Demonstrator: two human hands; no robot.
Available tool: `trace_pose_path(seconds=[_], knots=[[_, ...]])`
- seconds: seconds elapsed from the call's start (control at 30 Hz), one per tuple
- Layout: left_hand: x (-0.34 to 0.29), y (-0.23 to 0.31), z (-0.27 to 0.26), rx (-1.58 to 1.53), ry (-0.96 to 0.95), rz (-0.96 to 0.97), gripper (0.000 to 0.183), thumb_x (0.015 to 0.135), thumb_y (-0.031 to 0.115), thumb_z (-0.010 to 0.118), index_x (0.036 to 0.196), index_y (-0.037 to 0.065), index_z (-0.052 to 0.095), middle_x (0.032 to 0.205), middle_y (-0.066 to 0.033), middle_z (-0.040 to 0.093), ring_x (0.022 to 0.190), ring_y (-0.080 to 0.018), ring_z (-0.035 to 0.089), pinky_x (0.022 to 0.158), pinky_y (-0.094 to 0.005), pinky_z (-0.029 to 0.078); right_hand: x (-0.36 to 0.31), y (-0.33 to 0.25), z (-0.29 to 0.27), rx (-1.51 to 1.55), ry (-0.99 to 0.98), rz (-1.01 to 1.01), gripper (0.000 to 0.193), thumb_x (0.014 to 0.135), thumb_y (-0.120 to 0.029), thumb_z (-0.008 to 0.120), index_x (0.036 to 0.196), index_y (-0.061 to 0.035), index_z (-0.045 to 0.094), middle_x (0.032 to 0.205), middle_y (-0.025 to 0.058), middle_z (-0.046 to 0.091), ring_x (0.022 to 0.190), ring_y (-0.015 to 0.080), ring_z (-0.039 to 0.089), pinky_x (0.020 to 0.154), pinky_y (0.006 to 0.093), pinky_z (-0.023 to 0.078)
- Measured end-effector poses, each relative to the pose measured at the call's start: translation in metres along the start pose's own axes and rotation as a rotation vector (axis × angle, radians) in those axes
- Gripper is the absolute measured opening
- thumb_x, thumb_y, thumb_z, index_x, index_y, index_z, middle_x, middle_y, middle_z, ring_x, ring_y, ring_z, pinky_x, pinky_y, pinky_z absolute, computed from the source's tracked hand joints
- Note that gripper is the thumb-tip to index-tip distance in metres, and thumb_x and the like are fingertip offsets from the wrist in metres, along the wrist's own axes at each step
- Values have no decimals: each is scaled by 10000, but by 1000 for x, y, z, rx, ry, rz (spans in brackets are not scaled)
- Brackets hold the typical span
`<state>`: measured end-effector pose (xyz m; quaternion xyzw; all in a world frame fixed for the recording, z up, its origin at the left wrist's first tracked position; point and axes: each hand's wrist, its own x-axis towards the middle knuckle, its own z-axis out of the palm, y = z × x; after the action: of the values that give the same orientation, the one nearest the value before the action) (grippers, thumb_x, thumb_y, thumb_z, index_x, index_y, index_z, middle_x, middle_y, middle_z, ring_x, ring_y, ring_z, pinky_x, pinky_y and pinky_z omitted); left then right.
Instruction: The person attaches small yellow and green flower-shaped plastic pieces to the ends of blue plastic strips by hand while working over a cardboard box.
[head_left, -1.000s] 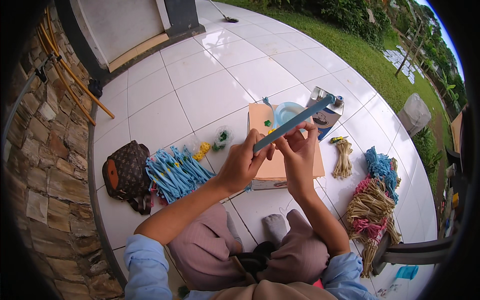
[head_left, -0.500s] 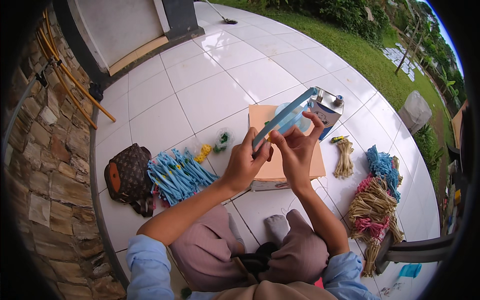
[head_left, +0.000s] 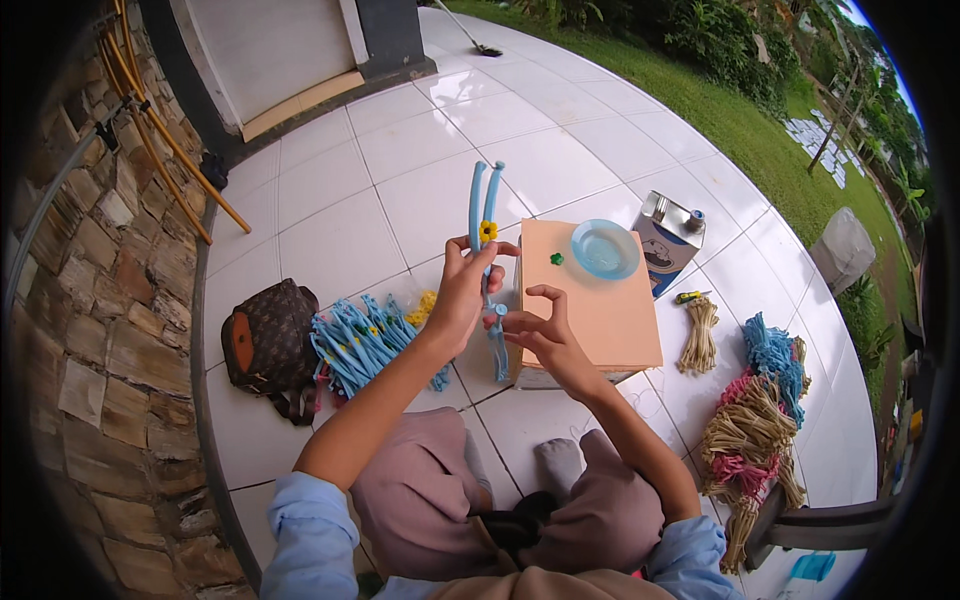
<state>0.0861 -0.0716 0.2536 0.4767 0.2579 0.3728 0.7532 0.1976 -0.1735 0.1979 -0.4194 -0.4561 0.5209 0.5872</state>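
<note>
A light blue strap [head_left: 476,205] is held upright, folded so that two knobbed ends stand side by side at the top. A small yellow flower [head_left: 488,231] sits on it. My left hand [head_left: 464,290] is closed round the strap just below the flower. Lower down, my right hand [head_left: 545,335] pinches the strap near a round blue knob, its index finger curled up. A thinner blue tail [head_left: 500,362] hangs below. On the peach board [head_left: 600,325] beside my hands lie a small green flower [head_left: 557,258] and a clear blue dish [head_left: 606,250].
Left of my knees lie a pile of blue straps [head_left: 365,340], yellow pieces [head_left: 424,306] and a brown bag [head_left: 262,340]. To the right are a metal can [head_left: 668,240], a yellow-black tool [head_left: 690,297], a beige cord bundle [head_left: 698,335] and a heap of cord bundles [head_left: 750,430].
Both hands moved left off the board, turning the strap from slanted to upright. My right hand shifted down to its lower part. The dish and green flower now show fully.
</note>
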Motion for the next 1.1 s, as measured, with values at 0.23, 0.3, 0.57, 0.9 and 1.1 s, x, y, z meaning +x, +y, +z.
trace_pose_path(seconds=[0.23, 0.3, 0.57, 0.9, 1.1], knots=[[8, 13, -65, 487, 82, -264, 347, 905, 337, 447, 1049, 51, 316, 1090, -176, 534, 921, -217, 554, 759, -314, 460, 9, -37, 21, -89, -83, 57, 441, 774, 79, 435, 1167, -81, 317, 1134, 133, 476, 991, 182, 513, 860, 313, 405], [-2, 18, -74, 1431, 150, -124, 437, 859, 360, 517, 1055, 19, 325, 983, -243, 566, 841, -301, 580, 695, -364, 492, 19, -55, 25, -51, -54, 32, 345, 797, 68, 447, 1111, -67, 397, 1086, 110, 512, 936, 163, 525, 828, 288, 425], [-24, 95, -2, 1440, -208, 926, 754, 605, 207, 766, 1246, 360, 400, 1354, -2, 233, 1249, -284, 252, 1045, -467, 308, 56, -140, 33, -93, -65, -36, 513, 775, -25, 514, 1242, -36, 302, 938, 166, 583, 881, 207, 596, 776, 314, 489], [-14, 87, -4, 1239, -80, 913, 218, 853, 132, 532, 1060, 87, 584, 749, -64, 613, 733, -174, 604, 715, -313, 502, 44, -138, 11, -124, -150, 72, 482, 870, -143, 495, 1298, -72, 285, 1019, 176, 582, 923, 221, 586, 855, 329, 445], [-23, 58, -17, 1015, 93, 576, 190, 928, 98, 383, 819, -5, 500, 631, -116, 540, 537, -223, 543, 542, -330, 443, 17, -116, -10, 23, -69, -14, 476, 893, -185, 494, 1298, -52, 281, 1085, 157, 532, 914, 235, 572, 760, 326, 488]])
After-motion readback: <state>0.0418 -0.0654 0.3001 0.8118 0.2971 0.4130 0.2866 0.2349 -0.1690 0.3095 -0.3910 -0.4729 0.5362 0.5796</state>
